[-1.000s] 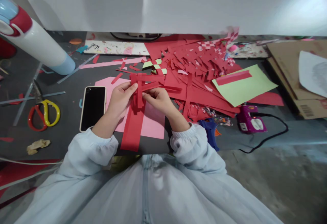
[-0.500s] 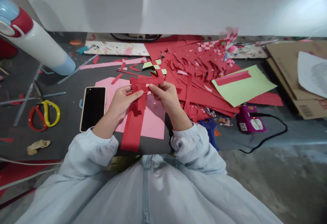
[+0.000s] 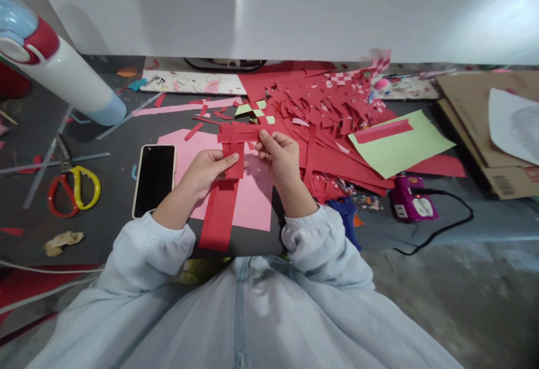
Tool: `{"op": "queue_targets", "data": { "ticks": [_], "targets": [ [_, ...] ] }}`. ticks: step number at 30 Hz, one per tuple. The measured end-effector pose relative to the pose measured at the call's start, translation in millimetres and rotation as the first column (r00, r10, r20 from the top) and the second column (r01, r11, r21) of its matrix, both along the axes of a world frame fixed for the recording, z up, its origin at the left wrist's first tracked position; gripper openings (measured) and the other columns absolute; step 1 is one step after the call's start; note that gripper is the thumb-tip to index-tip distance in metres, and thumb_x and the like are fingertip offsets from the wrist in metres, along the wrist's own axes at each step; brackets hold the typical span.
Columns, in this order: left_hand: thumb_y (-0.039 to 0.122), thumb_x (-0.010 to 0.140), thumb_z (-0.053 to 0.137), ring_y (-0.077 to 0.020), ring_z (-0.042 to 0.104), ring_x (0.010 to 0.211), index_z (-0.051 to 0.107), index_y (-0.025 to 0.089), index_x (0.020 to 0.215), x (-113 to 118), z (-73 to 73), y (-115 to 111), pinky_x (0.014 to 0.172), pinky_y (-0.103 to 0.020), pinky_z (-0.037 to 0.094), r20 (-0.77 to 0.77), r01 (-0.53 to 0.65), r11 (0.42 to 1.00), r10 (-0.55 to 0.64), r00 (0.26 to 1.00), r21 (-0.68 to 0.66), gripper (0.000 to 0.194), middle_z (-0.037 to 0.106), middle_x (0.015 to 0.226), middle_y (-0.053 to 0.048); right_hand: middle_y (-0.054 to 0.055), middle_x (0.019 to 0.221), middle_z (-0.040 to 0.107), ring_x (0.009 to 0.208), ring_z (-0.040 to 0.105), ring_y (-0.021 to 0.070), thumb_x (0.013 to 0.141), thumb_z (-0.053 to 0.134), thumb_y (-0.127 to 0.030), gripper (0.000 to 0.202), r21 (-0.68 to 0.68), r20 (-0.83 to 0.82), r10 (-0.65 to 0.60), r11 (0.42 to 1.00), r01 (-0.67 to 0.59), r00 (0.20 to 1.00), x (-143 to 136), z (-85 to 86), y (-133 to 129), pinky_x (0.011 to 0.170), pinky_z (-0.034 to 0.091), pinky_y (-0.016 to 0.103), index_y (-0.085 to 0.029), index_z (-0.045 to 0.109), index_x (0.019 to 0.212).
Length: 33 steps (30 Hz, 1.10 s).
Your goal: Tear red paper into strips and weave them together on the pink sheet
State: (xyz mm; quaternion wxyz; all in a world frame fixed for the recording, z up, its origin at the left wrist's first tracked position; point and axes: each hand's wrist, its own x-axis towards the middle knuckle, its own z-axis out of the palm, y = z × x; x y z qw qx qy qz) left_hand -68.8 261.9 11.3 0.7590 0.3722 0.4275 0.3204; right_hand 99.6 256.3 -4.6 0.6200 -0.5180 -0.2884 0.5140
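My left hand (image 3: 206, 171) pinches a piece of red paper cut into strips (image 3: 234, 165), its thumb lying across the front. A red cross strip (image 3: 242, 133) runs over the top of that piece, and my right hand (image 3: 280, 153) grips its right end between thumb and fingers. Below my hands, a wide red paper strip (image 3: 219, 220) lies over a pink paper sheet (image 3: 256, 206). Just behind them sits a small woven piece of green and red paper (image 3: 257, 112). My fingers hide part of the held paper.
A phone (image 3: 154, 181), scissors (image 3: 69, 181) and a white bottle (image 3: 84, 80) stand or lie at left. Red paper scraps (image 3: 328, 116) heap up behind. Right are a green sheet (image 3: 400, 153), a purple device (image 3: 415, 200) with a black cable, a blue tool (image 3: 348, 220) and cardboard (image 3: 467, 116).
My right hand has shifted slightly right, to the end of the cross strip. The held red paper now faces up flatter, with my left thumb across it.
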Motion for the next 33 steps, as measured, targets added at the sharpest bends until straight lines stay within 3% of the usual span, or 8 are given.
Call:
{"op": "queue_targets", "data": {
  "ticks": [5, 10, 17, 25, 33],
  "targets": [
    [0.054, 0.061, 0.089, -0.0201, 0.073, 0.074, 0.077, 0.011, 0.078, 0.5, 1.8, -1.3, 0.075, -0.032, 0.057, -0.014, 0.031, 1.0, -0.031, 0.999, -0.005, 0.048, 0.079, 0.083, -0.013, -0.005, 0.056, 0.064, 0.041, 0.046, 0.0017, 0.059, 0.086, -0.054, 0.045, 0.006, -0.017, -0.015, 1.0, 0.016, 1.0, -1.4, 0.6, 0.7, 0.038, 0.03, 0.014, -0.019, 0.057, 0.062],
    [0.056, 0.061, 0.088, -0.0214, 0.073, 0.076, 0.078, 0.011, 0.087, 1.1, 0.5, -0.2, 0.076, -0.033, 0.056, -0.001, -0.008, 1.0, 0.008, 1.0, 0.014, 0.053, 0.078, 0.079, -0.012, -0.005, 0.056, 0.064, 0.04, 0.046, 0.0022, 0.056, 0.087, -0.056, 0.048, 0.031, -0.055, -0.02, 0.999, 0.022, 0.998, -2.5, 1.4, 0.8, 0.037, 0.029, 0.016, -0.019, 0.057, 0.062],
    [0.056, 0.057, 0.09, -0.0159, 0.066, 0.06, 0.075, 0.011, 0.075, 0.9, 0.7, -1.3, 0.063, -0.029, 0.052, 0.005, 0.041, 0.999, -0.042, 0.999, 0.026, 0.051, 0.074, 0.068, -0.007, -0.004, 0.051, 0.057, 0.038, 0.035, 0.001, 0.055, 0.085, -0.065, 0.055, 0.042, -0.073, 0.176, 0.984, -0.173, 0.982, -6.4, 3.7, -0.5, 0.037, 0.023, 0.019, -0.017, 0.057, 0.055],
    [0.07, 0.071, 0.074, -0.0155, 0.064, 0.061, 0.077, 0.013, 0.078, 2.2, -3.3, -2.9, 0.06, -0.027, 0.05, -0.028, 0.073, 0.986, -0.07, 0.997, 0.15, 0.058, 0.073, 0.07, -0.008, -0.01, 0.048, 0.043, 0.042, 0.029, 0.002, 0.056, 0.088, -0.059, 0.057, 0.064, -0.156, 0.099, 0.994, -0.09, 0.983, -5.4, 3.7, 1.0, 0.04, 0.023, 0.019, -0.02, 0.046, 0.057],
    [0.063, 0.058, 0.087, -0.0144, 0.062, 0.054, 0.072, 0.013, 0.07, 3.0, 2.3, -3.8, 0.06, -0.031, 0.055, -0.074, 0.084, 0.992, -0.078, 0.994, 0.089, 0.053, 0.068, 0.062, -0.005, -0.009, 0.048, 0.043, 0.042, 0.029, 0.0025, 0.058, 0.087, -0.058, 0.055, 0.074, -0.138, 0.121, 0.991, -0.112, 0.983, -6.4, 2.9, -0.2, 0.04, 0.024, 0.02, -0.02, 0.047, 0.056]
  ]
}}
